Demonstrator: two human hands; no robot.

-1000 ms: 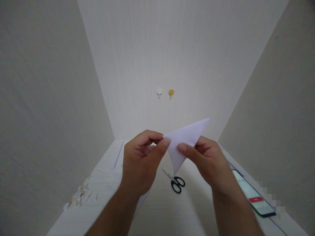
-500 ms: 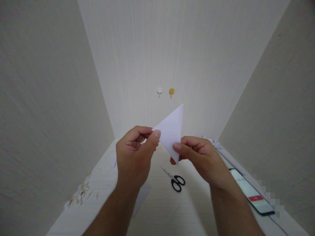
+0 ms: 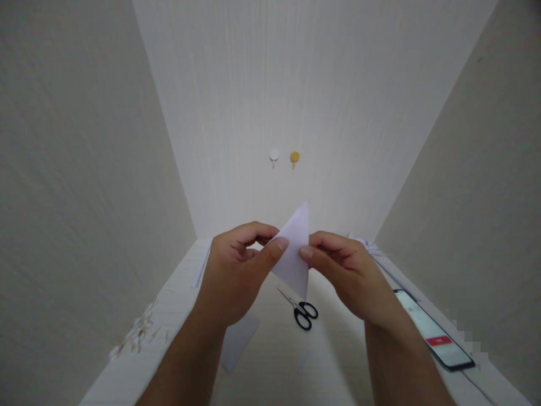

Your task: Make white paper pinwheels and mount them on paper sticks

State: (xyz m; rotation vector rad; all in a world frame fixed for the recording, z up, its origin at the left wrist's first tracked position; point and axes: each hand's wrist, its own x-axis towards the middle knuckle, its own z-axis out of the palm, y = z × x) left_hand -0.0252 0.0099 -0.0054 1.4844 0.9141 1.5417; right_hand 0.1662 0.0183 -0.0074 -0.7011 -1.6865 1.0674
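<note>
A white sheet of paper folded into a triangle (image 3: 295, 259) is held up between both hands, one point upward and another downward. My left hand (image 3: 243, 265) pinches its left side, thumb on the near face and fingers behind. On the right edge, my right hand (image 3: 342, 262) grips the paper with its thumb in front; its other fingertips are hidden behind. Below the paper, scissors with black handles (image 3: 303, 316) lie on the white table (image 3: 287, 366). Another piece of white paper (image 3: 240, 338) rests on the table beside my left forearm, which partly covers it.
A phone with a lit screen (image 3: 435, 330) lies at the right edge, beside a long pale strip (image 3: 393, 273). Small scraps (image 3: 137, 332) are heaped at the left. Panels rise on three sides; a white hook (image 3: 274, 156) and a yellow hook (image 3: 295, 157) are on the back one.
The folded paper has come lower and turned slightly. My left hand has shifted right, its thumb further over the paper and closer to my right hand, which has barely moved.
</note>
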